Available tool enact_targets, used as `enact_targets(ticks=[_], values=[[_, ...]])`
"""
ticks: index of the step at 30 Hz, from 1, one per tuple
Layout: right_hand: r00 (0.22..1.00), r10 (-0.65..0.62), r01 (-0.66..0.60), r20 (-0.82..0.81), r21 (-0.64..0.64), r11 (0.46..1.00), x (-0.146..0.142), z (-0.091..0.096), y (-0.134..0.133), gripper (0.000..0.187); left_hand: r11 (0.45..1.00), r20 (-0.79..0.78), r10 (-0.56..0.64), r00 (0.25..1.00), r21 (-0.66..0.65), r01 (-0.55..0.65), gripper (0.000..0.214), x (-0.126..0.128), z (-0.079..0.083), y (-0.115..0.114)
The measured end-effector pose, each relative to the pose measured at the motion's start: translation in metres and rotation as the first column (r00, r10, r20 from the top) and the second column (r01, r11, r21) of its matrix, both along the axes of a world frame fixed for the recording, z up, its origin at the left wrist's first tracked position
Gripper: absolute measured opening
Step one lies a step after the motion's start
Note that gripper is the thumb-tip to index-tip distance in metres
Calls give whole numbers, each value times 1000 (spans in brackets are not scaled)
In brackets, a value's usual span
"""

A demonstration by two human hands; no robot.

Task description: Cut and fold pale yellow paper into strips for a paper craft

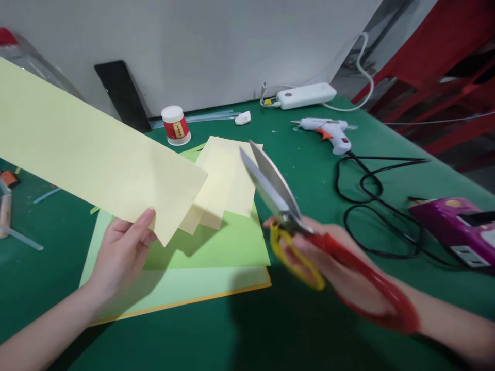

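My left hand pinches a long strip of pale yellow paper near its lower right end, thumb on top. The strip is raised above the table and runs off the left edge of the view. In my right hand is a pair of scissors with one red and one yellow handle. Its blades are slightly parted, pointing up and left, apart from the strip. Below lie several cut pale yellow paper pieces on green paper sheets.
A white glue gun with a black cord lies right, near a purple power box. Behind stand a red-and-white paper cup, a black phone against the wall and a white power strip. Glue sticks lie left.
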State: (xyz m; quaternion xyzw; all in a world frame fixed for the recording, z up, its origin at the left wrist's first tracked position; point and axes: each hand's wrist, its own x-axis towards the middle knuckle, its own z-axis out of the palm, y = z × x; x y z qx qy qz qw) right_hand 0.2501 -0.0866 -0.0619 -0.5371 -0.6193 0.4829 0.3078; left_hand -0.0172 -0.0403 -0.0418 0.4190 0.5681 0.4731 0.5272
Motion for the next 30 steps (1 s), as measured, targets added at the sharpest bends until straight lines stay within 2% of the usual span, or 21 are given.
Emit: enact_targets(ticks=[1, 2, 3, 6, 8, 9, 11, 15, 17, 18, 19, 20, 21, 22, 24, 25, 27, 29, 30], values=[[960, -100, 73, 260, 113, 991, 7, 1, 11, 47, 1000, -3, -3, 1000, -8, 3, 32, 0, 0, 0], [855, -193, 79, 481, 248, 965, 13, 2, 22, 49, 1000, -3, -4, 1000, -14, 4, 33, 0, 0, 0], [694, -276, 59, 665, 330, 942, 20, 1, 32, 52, 1000, -1, -3, 1000, -21, 3, 34, 0, -1, -1], [493, -340, 91, 801, 341, 936, 36, -5, 54, 57, 999, 28, -30, 999, -26, 31, 32, 1, -4, -4], [393, -304, 124, 868, 278, 953, 42, -10, 61, 58, 995, 75, -95, 993, -18, 96, 20, 3, -5, -6], [357, -287, 137, 889, 254, 957, 43, -12, 62, 57, 991, 103, -131, 986, -13, 133, 14, 3, -5, -7], [327, -265, 135, 907, 232, 963, 45, -15, 62, 52, 983, 156, -177, 972, -17, 182, 21, 5, -5, -9], [336, -275, 60, 901, 271, 961, 40, -7, 55, 32, 977, 218, -193, 957, -41, 207, 26, 7, -5, -12], [392, -305, -15, 868, 337, 941, 28, 2, 46, 31, 972, 244, -219, 945, -33, 234, 28, 7, -4, -13], [445, -308, -62, 841, 372, 926, 20, 7, 40, 34, 969, 255, -231, 939, -27, 246, 30, 7, -4, -14], [592, -291, -123, 752, 441, 889, 9, 12, 35, 37, 966, 265, -240, 934, -25, 256, 31, 7, -4, -14], [732, -204, -164, 650, 460, 873, -2, 17, 28, 36, 965, 274, -247, 930, -22, 262, 31, 7, -3, -15], [824, -104, -193, 556, 449, 872, -14, 21, 23, 36, 963, 283, -254, 925, -18, 270, 31, 7, -3, -16], [867, 3, -238, 499, 407, 882, -25, 24, 18, 37, 960, 293, -262, 919, -14, 279, 31, 8, -2, -17], [892, 123, -319, 434, 414, 853, -45, 28, 11, 28, 955, 310, -278, 909, -10, 295, 29, 8, -1, -19], [896, 141, -338, 421, 442, 831, -52, 30, 10, 23, 954, 316, -282, 906, -9, 300, 25, 8, -1, -20], [904, 121, -329, 409, 487, 809, -61, 31, 11, 18, 954, 320, -279, 905, -16, 300, 14, 8, 1, -20], [923, 74, -271, 378, 501, 822, -64, 32, 14, 21, 959, 318, -261, 911, -20, 282, 6, 6, 1, -20], [934, 63, -242, 352, 492, 836, -64, 33, 16, 20, 963, 316, -249, 915, -20, 269, 12, 5, 1, -19]])
